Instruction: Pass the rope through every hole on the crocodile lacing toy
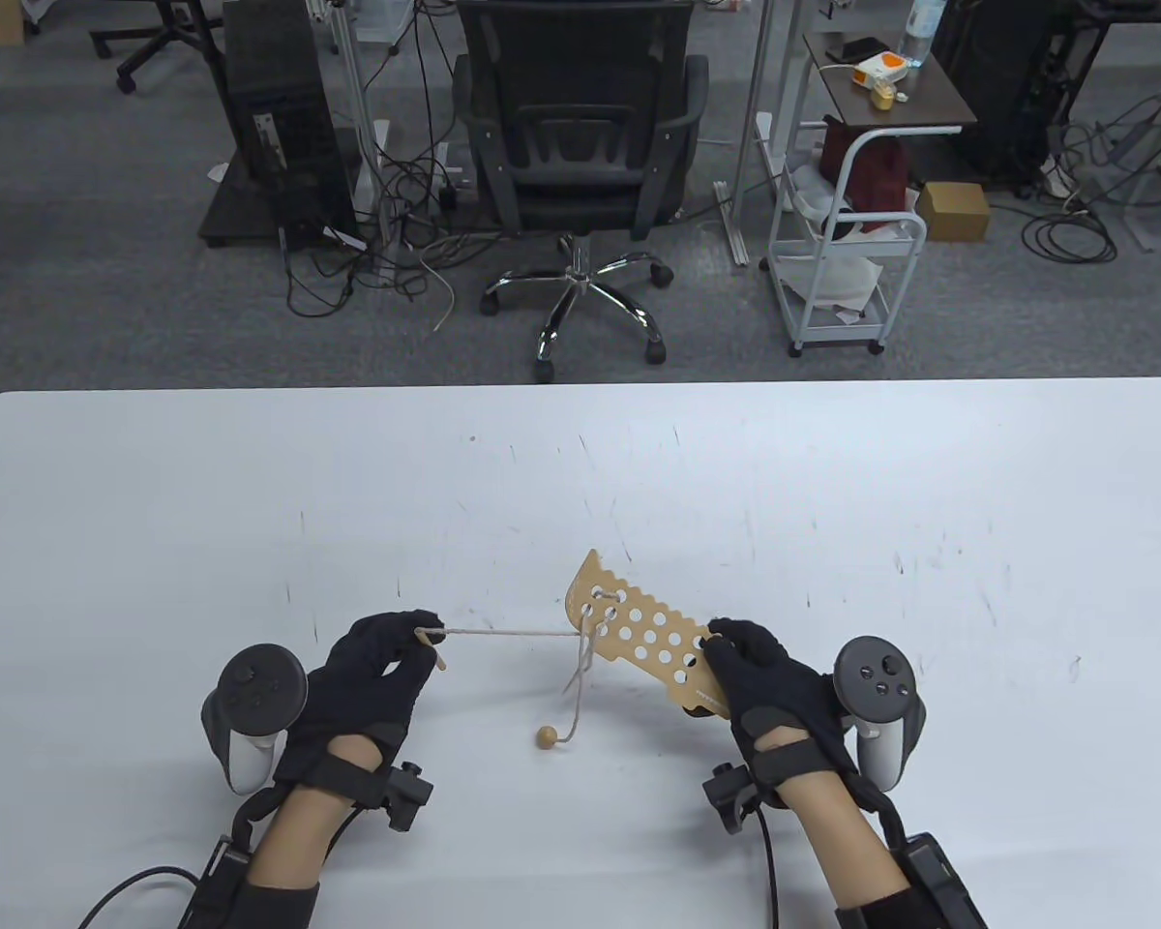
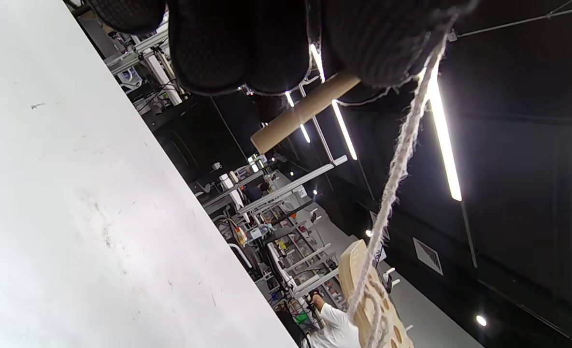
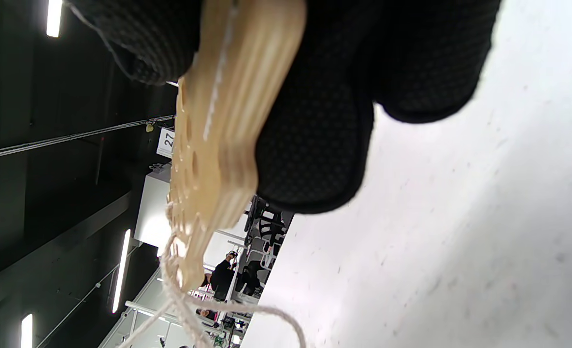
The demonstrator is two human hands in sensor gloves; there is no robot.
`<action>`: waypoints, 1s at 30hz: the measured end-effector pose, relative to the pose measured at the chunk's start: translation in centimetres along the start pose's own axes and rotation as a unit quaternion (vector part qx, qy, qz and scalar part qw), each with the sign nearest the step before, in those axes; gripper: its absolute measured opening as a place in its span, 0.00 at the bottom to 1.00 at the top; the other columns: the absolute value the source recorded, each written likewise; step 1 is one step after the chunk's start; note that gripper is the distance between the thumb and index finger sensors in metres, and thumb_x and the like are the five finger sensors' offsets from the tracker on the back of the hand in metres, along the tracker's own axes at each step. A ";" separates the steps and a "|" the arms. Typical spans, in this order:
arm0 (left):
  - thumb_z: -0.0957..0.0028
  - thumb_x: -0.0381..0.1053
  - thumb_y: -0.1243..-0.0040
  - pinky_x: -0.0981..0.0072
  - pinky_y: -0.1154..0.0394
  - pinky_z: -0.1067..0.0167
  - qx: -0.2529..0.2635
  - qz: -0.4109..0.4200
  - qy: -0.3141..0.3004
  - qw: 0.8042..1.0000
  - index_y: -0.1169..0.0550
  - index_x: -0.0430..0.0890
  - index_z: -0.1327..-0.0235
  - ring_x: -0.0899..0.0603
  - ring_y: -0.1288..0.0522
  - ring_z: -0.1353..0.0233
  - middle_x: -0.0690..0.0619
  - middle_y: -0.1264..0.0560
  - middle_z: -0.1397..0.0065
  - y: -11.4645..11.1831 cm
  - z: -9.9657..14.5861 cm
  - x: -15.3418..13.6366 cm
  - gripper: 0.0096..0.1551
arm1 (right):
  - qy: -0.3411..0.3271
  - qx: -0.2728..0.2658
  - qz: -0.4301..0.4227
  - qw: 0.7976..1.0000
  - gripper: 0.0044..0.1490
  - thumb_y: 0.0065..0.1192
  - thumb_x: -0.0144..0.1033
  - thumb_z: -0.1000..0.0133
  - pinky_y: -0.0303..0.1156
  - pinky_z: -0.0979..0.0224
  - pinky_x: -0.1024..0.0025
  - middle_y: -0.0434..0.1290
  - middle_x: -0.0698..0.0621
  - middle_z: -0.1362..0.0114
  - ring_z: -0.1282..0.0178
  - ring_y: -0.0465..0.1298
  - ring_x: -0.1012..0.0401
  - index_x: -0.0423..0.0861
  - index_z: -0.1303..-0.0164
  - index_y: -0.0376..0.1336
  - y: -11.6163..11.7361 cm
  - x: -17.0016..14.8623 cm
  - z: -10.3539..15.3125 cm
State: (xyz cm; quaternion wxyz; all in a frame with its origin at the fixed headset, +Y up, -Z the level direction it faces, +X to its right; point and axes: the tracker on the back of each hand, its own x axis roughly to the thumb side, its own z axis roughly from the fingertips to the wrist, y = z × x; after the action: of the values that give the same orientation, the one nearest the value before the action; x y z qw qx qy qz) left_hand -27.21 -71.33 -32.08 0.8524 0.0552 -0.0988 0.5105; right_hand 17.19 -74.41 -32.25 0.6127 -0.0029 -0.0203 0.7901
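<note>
My worktop (image 1: 832, 484) is white and scuffed with dark marks. Beyond it lies grey carpet (image 1: 106, 310) with a black office chair (image 1: 580, 145), a white wheeled cart (image 1: 842, 281), a black computer tower (image 1: 276, 116) and loose cables (image 1: 397, 242). Strip lights (image 2: 443, 140) run overhead.

Above a white table (image 1: 832, 484), the flat wooden lacing board with rows of holes (image 1: 643, 644) sits right of centre, the right hand (image 1: 764, 677) at its near end. The pale twisted rope (image 1: 503, 634) stretches left to the left hand (image 1: 377, 668). The small round wooden bead (image 1: 546, 737) lies, apparently on the table, before the board.
</note>
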 end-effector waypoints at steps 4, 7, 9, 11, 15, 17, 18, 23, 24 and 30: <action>0.54 0.56 0.36 0.41 0.37 0.27 0.012 0.005 0.000 1.000 0.21 0.65 0.40 0.41 0.27 0.32 0.53 0.27 0.30 0.5 0.1 0.0 0.25 | 0.005 -0.009 0.005 1.000 0.29 0.62 0.45 0.46 0.79 0.49 0.55 0.82 0.49 0.51 0.62 0.88 0.55 0.43 0.40 0.66 -0.4 -0.2 -0.3; 0.54 0.56 0.36 0.41 0.37 0.27 0.020 0.010 0.000 1.000 0.21 0.64 0.40 0.41 0.27 0.32 0.53 0.27 0.31 0.8 0.1 -0.1 0.25 | 0.009 -0.014 0.004 1.000 0.29 0.62 0.45 0.47 0.78 0.49 0.54 0.82 0.49 0.51 0.62 0.88 0.55 0.43 0.39 0.65 -0.7 -0.4 -0.5; 0.54 0.56 0.36 0.41 0.37 0.27 0.024 0.012 0.000 1.000 0.21 0.64 0.40 0.41 0.27 0.32 0.53 0.27 0.30 1.0 0.1 -0.1 0.25 | 0.012 -0.018 0.006 1.000 0.29 0.62 0.45 0.46 0.78 0.49 0.54 0.82 0.49 0.51 0.62 0.88 0.55 0.43 0.39 0.65 -0.8 -0.5 -0.6; 0.54 0.56 0.36 0.41 0.37 0.27 0.028 0.014 0.000 1.000 0.21 0.64 0.40 0.41 0.27 0.32 0.53 0.27 0.30 1.2 0.1 0.0 0.25 | 0.013 -0.022 0.010 1.000 0.29 0.62 0.45 0.46 0.78 0.49 0.55 0.82 0.49 0.51 0.62 0.88 0.55 0.43 0.39 0.65 -1.0 -0.6 -0.7; 0.54 0.56 0.36 0.41 0.37 0.27 0.043 0.022 0.000 0.999 0.21 0.64 0.40 0.41 0.27 0.32 0.52 0.27 0.30 1.8 0.2 0.0 0.25 | 0.016 -0.029 0.012 0.999 0.29 0.62 0.45 0.46 0.78 0.49 0.54 0.82 0.49 0.51 0.62 0.88 0.55 0.43 0.39 0.66 -1.4 -0.7 -0.9; 0.54 0.56 0.37 0.41 0.37 0.27 0.049 0.025 0.000 0.999 0.21 0.65 0.40 0.42 0.27 0.32 0.53 0.27 0.30 2.1 0.2 0.0 0.25 | 0.019 -0.032 0.011 0.999 0.29 0.62 0.45 0.46 0.78 0.49 0.54 0.82 0.49 0.51 0.62 0.88 0.55 0.43 0.39 0.65 -1.5 -0.8 -0.9; 0.54 0.56 0.37 0.41 0.37 0.27 0.054 0.028 0.000 0.998 0.21 0.64 0.40 0.42 0.27 0.32 0.53 0.27 0.30 2.2 0.3 0.0 0.25 | 0.022 -0.035 0.010 0.999 0.29 0.62 0.45 0.46 0.78 0.49 0.54 0.82 0.49 0.51 0.62 0.88 0.55 0.43 0.39 0.65 -1.7 -0.9 -1.0; 0.53 0.56 0.37 0.41 0.37 0.27 0.069 0.035 0.001 0.997 0.21 0.65 0.40 0.42 0.27 0.32 0.54 0.27 0.30 2.9 0.4 0.0 0.25 | 0.028 -0.043 0.009 0.999 0.29 0.62 0.45 0.46 0.78 0.49 0.54 0.82 0.49 0.51 0.62 0.88 0.55 0.43 0.39 0.65 -2.1 -1.1 -1.1; 0.53 0.56 0.37 0.41 0.37 0.27 0.072 0.037 0.001 0.997 0.21 0.65 0.40 0.42 0.27 0.32 0.54 0.27 0.30 3.0 0.4 0.0 0.25 | 0.029 -0.043 0.007 0.999 0.29 0.62 0.45 0.46 0.78 0.48 0.54 0.82 0.48 0.50 0.62 0.88 0.55 0.43 0.39 0.65 -2.2 -1.2 -1.2; 0.53 0.56 0.37 0.42 0.37 0.26 0.092 0.048 0.003 0.995 0.22 0.65 0.40 0.42 0.27 0.32 0.54 0.27 0.30 3.8 0.6 -0.1 0.25 | 0.039 -0.057 0.005 0.998 0.29 0.62 0.45 0.46 0.78 0.48 0.54 0.82 0.49 0.50 0.61 0.88 0.55 0.43 0.39 0.65 -2.9 -1.6 -1.4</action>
State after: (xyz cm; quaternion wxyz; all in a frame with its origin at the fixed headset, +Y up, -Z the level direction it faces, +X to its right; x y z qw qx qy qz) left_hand -30.66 -69.73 -31.52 0.8187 0.1273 -0.0514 0.5576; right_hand 20.42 -75.17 -33.57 0.6075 -0.0692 -0.0414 0.7902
